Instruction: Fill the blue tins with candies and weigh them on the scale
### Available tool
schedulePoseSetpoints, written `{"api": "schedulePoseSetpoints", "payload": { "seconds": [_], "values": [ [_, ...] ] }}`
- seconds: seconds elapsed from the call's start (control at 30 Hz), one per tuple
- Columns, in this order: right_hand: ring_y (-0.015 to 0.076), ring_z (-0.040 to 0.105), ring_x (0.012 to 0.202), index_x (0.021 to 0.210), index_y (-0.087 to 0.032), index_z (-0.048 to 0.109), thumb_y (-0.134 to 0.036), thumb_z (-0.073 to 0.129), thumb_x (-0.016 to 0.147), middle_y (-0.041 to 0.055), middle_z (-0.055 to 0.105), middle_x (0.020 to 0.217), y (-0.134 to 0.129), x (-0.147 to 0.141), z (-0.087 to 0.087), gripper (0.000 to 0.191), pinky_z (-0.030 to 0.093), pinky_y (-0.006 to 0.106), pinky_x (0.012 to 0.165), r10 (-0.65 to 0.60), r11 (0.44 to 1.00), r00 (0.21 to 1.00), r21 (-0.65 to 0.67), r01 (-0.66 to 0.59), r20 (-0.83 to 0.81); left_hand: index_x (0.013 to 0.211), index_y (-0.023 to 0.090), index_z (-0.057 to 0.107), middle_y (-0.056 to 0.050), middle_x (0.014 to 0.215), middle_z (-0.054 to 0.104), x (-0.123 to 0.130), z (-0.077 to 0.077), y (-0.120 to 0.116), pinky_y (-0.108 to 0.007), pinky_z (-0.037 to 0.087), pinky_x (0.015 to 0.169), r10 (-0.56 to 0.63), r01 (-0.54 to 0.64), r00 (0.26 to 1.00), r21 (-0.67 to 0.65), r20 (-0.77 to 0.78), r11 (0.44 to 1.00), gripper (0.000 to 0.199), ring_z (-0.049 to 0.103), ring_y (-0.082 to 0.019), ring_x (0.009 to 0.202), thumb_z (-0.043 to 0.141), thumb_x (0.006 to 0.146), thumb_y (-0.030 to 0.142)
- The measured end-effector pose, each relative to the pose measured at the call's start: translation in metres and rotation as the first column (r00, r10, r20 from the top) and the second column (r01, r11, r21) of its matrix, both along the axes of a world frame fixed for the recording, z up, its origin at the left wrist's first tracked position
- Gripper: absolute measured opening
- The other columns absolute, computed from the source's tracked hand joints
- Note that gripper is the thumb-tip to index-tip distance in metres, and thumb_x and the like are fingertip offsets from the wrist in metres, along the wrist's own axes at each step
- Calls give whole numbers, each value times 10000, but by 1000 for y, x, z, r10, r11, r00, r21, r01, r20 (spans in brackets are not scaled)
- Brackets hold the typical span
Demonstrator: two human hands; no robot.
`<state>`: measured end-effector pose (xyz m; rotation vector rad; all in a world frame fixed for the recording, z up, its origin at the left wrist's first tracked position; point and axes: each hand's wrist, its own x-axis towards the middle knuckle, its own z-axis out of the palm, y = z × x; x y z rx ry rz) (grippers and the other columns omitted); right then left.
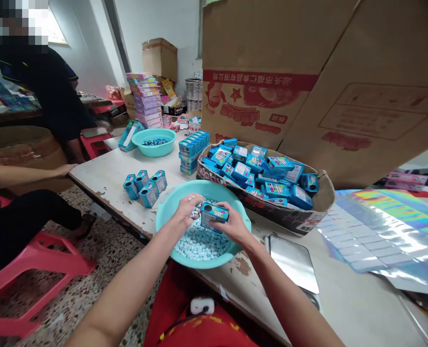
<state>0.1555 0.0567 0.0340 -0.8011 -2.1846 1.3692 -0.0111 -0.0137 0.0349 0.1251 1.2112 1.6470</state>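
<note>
A turquoise basin (162, 207) full of small pale blue and white candies (203, 243) sits at the table's near edge. Over it, my right hand (232, 224) grips a small blue candy box (214, 217), tilted so that a dark round hole shows at its left end. My left hand (188, 209) is closed around several of the candies, close beside that holed end. Left of the basin stand several similar blue boxes (149, 193). A long carton (317, 212) behind the basin is heaped with more blue boxes (272, 173).
On the right lie a small scale (293, 262) and shiny holographic sheets (376, 231). A second basin (156, 149) and stacked blue boxes (189, 154) stand farther back. A large cardboard box (257, 43) rises behind. Another person's arm (26, 176) reaches the table's left edge.
</note>
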Motion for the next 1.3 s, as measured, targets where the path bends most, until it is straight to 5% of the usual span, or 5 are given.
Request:
{"api": "schedulePoseSetpoints", "payload": {
  "seconds": [0.13, 0.43, 1.03, 1.3],
  "values": [
    [177, 552, 715, 993, -222, 544, -482, 673, 737, -18, 609, 787, -8, -2, 0, 387, 425, 300, 671, -158, 987, 987, 23, 158, 21, 757, 176, 513, 50, 562, 504, -5, 14, 2, -153, 185, 335, -9, 10, 1000, 64, -16, 998, 292, 417, -53, 372, 719, 554, 206],
    [205, 577, 857, 949, -214, 646, -416, 799, 633, 31, 636, 922, -4, -2, -4, 404, 425, 326, 771, -120, 968, 992, 218, 127, -47, 771, 183, 506, 65, 572, 503, 19, 31, 25, -253, 482, 533, 193, -181, 980, 225, -37, 958, 308, 537, -99, 487, 709, 611, 351],
    [180, 567, 819, 924, -213, 637, -340, 798, 639, 10, 614, 871, 2, 5, -4, 351, 425, 292, 733, -167, 950, 980, 248, 189, -107, 649, 180, 515, 62, 528, 479, 43, 35, 38, -245, 447, 506, 196, -116, 907, 227, -373, 967, 248, 519, -104, 459, 682, 680, 361],
    [174, 558, 763, 903, -217, 659, -315, 797, 627, 7, 614, 832, -6, 0, 24, 324, 375, 277, 665, -186, 950, 982, 257, 178, 10, 674, 184, 487, 67, 555, 473, 38, 40, 33, -233, 423, 472, 240, -137, 887, 272, -395, 953, 256, 495, -94, 445, 703, 672, 323]
  ]
}}
